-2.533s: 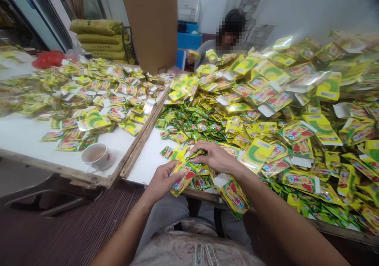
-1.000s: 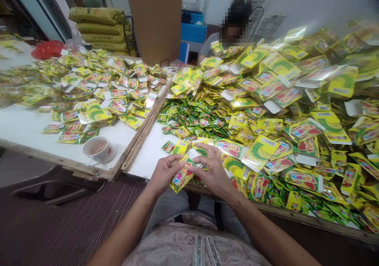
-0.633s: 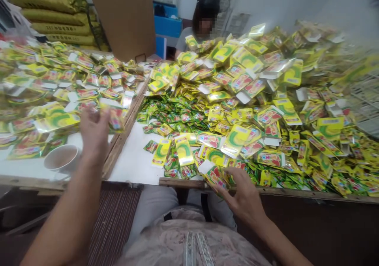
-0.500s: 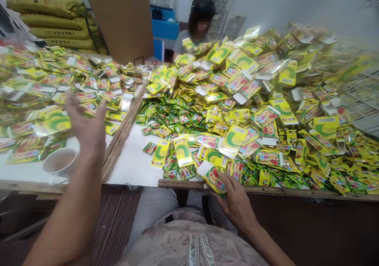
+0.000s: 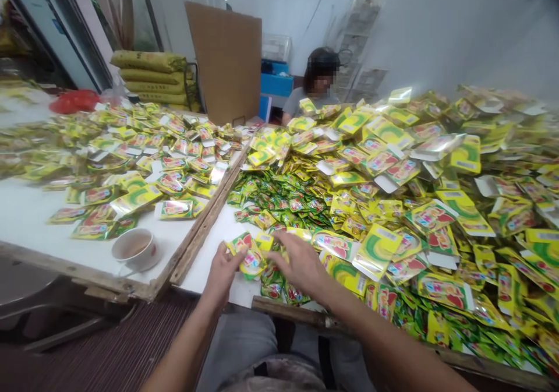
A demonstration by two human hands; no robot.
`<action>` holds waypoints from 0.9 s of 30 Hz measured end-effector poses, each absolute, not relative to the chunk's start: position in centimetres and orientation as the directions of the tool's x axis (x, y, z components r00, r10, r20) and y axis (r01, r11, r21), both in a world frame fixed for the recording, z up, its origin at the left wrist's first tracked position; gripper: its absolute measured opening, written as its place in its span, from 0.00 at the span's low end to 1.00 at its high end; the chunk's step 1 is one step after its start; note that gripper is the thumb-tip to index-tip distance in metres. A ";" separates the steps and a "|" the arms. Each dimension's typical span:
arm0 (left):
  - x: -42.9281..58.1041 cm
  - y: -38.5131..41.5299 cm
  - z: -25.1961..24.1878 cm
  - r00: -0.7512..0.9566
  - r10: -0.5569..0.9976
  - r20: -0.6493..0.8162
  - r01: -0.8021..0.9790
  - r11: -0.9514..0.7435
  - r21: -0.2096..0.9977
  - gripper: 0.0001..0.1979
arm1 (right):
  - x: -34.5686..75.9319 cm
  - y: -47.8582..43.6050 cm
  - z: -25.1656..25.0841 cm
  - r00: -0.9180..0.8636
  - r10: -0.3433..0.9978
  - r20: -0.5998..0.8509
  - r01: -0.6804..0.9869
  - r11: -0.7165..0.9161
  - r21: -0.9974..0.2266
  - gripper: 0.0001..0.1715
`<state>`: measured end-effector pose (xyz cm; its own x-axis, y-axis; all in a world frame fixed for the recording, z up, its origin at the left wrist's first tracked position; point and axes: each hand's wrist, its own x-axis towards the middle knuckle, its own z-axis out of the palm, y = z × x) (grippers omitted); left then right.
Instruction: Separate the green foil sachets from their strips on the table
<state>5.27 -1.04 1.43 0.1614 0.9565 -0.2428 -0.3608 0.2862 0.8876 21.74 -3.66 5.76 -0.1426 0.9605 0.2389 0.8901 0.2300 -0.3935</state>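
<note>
Over the near edge of the white table, my left hand [image 5: 222, 271] pinches a small printed carton [image 5: 247, 257] in yellow, green and red between thumb and fingers. Just right of it, my right hand [image 5: 302, 262] has its thumb and fingers apart and seems to hold nothing. A yellow carton [image 5: 264, 240] lies between the hands, partly hidden behind the held one. Beyond them spreads a heap of small green sachets [image 5: 290, 200]. Larger yellow cartons [image 5: 378, 251], some with white flaps up, pile up to the right.
Left of a wooden divider strip [image 5: 209, 217], a cup of brownish drink [image 5: 134, 250] stands near the table edge, with more cartons [image 5: 135, 197] behind it. Across the table sits another person [image 5: 321, 80]. Stacked yellow sacks [image 5: 151, 77] and a brown board [image 5: 227, 60] stand behind.
My left hand has come from above the left cartons to the right and now grips a carton. My right hand, earlier at a carton by the edge, has moved forward. The view has shifted left.
</note>
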 end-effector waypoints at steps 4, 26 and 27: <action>3.0 1.1 0.5 0.087 0.952 -0.292 -0.312 0.305 0.900 0.31 | 22.1 4.2 7.5 -0.051 0.996 -0.072 0.996 0.046 -0.070 0.15; -0.4 1.9 -4.4 0.117 0.954 -0.276 -0.115 0.290 0.950 0.21 | 22.2 12.0 3.0 -0.318 0.928 -0.193 0.927 0.347 0.140 0.21; -0.5 1.8 -4.4 0.115 0.952 -0.283 -0.129 0.297 0.946 0.21 | 22.3 12.1 3.2 -0.303 0.936 -0.179 0.940 0.325 0.105 0.21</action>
